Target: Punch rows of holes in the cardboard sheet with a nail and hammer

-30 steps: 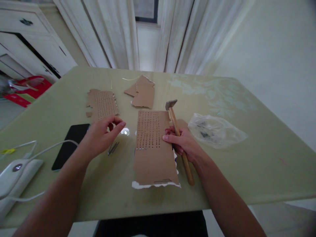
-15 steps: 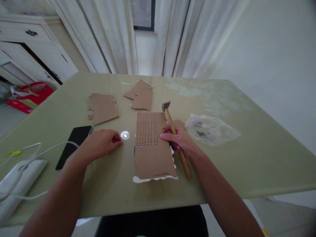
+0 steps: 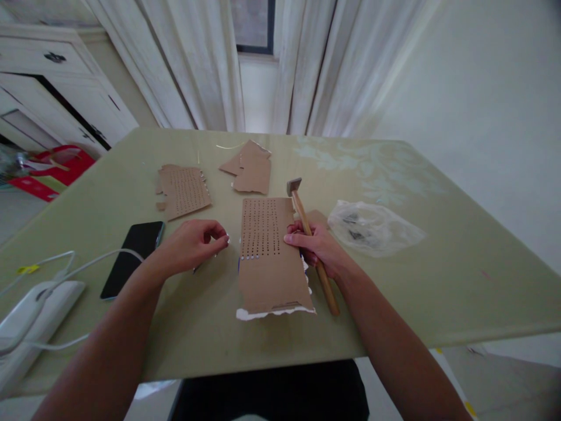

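A brown cardboard piece (image 3: 272, 275) with rows of small holes lies flat before me on the green table (image 3: 438, 292). My right hand (image 3: 318, 248) is closed round the wooden handle of a small hammer (image 3: 302, 213), and its thumb rests on the cardboard's right edge. The hammer head points away from me, just past the cardboard's far corner. My left hand (image 3: 193, 245) hovers left of the cardboard with fingertips pinched on a thin nail. Another nail (image 3: 195, 269) peeks out beneath that hand.
Two more cardboard pieces (image 3: 184, 190) (image 3: 250, 166) lie farther back. A black phone (image 3: 134, 257) sits to the left, beside a white device (image 3: 30, 318) with cables. A crumpled clear plastic bag (image 3: 374, 228) lies right of the hammer. Curtains and a white cabinet stand behind.
My left hand dropped onto the loose nails, then rose toward the cardboard with its fingertips pinched. My right hand and hammer stayed in place.
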The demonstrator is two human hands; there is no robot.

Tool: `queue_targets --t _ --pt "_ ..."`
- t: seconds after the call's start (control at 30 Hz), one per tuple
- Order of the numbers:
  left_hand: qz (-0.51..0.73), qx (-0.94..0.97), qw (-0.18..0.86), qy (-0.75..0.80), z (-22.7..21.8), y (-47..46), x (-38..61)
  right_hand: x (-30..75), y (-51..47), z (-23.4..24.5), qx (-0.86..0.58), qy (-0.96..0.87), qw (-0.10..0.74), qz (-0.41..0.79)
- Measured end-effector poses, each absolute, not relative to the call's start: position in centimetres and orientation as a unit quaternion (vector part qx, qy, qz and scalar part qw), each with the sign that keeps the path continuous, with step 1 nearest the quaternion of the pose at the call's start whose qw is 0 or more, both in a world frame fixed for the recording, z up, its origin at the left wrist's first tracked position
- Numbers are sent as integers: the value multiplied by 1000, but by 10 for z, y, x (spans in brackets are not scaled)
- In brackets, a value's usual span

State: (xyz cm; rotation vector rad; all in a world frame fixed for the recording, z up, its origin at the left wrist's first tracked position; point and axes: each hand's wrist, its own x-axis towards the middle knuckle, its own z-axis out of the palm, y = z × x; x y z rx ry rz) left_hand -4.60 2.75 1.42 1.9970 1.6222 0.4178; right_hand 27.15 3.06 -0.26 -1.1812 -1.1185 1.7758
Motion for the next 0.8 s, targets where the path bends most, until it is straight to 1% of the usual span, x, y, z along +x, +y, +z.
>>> queue_targets --t 0.1,0.27,0.37,0.47,0.6,0.8 --pt "215 714 335 576 9 31 -46 272 30 -2 -458 -435 357 688" --pt "441 616 357 546 8 26 -29 270 29 0 -455 -441 357 686" --pt "524 574 379 501 11 14 -12 270 29 0 -455 -443 357 685" --pt "534 594 387 461 14 1 2 270 29 -2 -455 -447 354 684" --pt "499 661 363 426 15 -7 10 271 29 -3 -448 -451 353 687" --pt "449 704 348 426 12 -9 12 270 28 -2 -449 -451 351 687"
